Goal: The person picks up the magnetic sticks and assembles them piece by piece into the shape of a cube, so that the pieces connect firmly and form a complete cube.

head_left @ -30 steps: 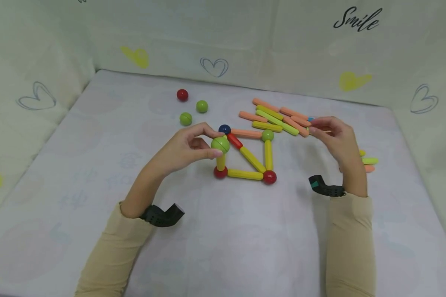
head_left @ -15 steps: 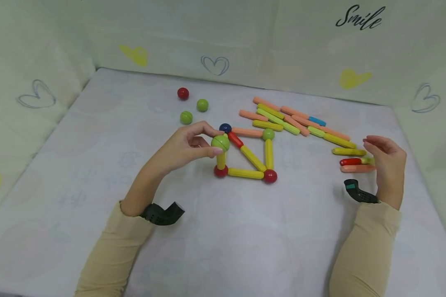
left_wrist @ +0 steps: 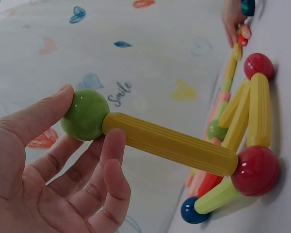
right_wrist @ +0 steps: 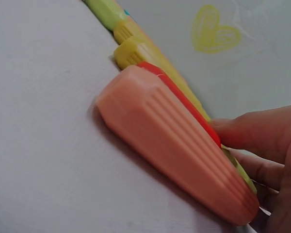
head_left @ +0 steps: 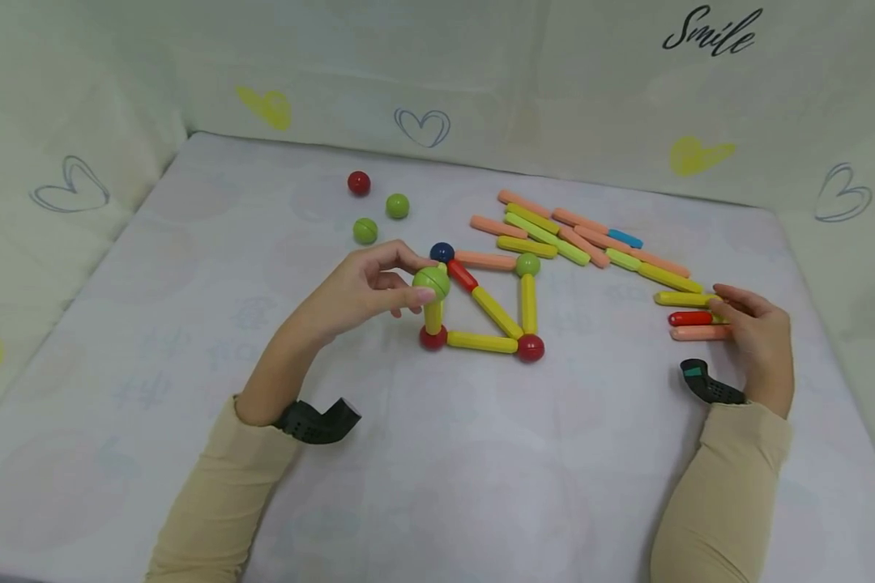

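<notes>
The work looks to be at a building step: one corner of a ball-and-stick frame is steadied while another stick is fetched. The frame lies near the middle of the tabletop (head_left: 554, 486), a four-sided shape with a slanting piece across it. At its near left corner, above the lower red ball (head_left: 433, 338), a yellow post (left_wrist: 169, 144) rises with a green ball (left_wrist: 85, 115) on top. The left hand (head_left: 357, 291) grips that green ball between thumb and fingers, seemingly to keep the post from tipping. The right hand (head_left: 761, 344) is over by the right edge of the tabletop, thumb and forefinger pinching the outer end of a loose yellow stick (head_left: 685, 300); just nearer lie a red stick (head_left: 689, 319) and an orange stick (head_left: 700, 333), the first partly hidden by the fingers. More loose sticks trail off toward the far edge, and three spare balls sit near that edge, left of the middle. As I judge it, the next move calls for lifting the yellow stick clear of its neighbours and carrying it left toward the frame, while the left hand holds firm, since a knock could topple the post.
</notes>
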The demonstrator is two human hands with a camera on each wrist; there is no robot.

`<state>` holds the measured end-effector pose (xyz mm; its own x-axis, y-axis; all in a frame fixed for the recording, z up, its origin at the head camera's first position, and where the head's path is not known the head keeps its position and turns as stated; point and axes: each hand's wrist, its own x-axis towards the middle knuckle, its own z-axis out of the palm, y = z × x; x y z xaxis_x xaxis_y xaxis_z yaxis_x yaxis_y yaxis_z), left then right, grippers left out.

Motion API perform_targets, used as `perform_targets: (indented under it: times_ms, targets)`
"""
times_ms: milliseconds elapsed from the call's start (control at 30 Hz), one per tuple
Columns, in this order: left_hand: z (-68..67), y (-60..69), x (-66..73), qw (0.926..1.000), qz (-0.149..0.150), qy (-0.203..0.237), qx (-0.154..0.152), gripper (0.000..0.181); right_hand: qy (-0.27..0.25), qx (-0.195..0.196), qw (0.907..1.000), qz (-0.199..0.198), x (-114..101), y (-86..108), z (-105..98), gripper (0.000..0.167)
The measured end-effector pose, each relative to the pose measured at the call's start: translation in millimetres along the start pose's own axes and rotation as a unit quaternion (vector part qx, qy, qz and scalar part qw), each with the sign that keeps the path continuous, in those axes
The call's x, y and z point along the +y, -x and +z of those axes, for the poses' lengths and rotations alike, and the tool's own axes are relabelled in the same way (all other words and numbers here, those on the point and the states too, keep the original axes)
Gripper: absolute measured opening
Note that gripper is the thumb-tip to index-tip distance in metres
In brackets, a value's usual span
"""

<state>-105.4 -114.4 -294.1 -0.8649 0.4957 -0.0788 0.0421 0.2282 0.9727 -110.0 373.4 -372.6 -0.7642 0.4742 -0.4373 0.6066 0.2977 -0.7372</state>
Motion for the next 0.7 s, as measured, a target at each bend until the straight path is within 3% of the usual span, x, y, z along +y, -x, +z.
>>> perform_targets:
  times_ms: [133,300,700]
  targets:
    - [0.5,0.2,1.0,1.0,-0.002,0.008,0.0,0.025,0.065,-0.016,0.9975,-0.024,3.2,-2.3,-2.6,0.06]
    - [1.5,0.1,1.7,0.9999,-0.011,0.008,0.0,0.024,0.14,-0.014,0.9877,-0.069,2.7,-4.6,-1.8,0.057]
    - [4.6,-2.9,-0.5,0.9998,-0.02,-0.004,0.008,0.026,0.164,-0.024,0.9828,-0.081,2.7,-4.3,0.7,0.069]
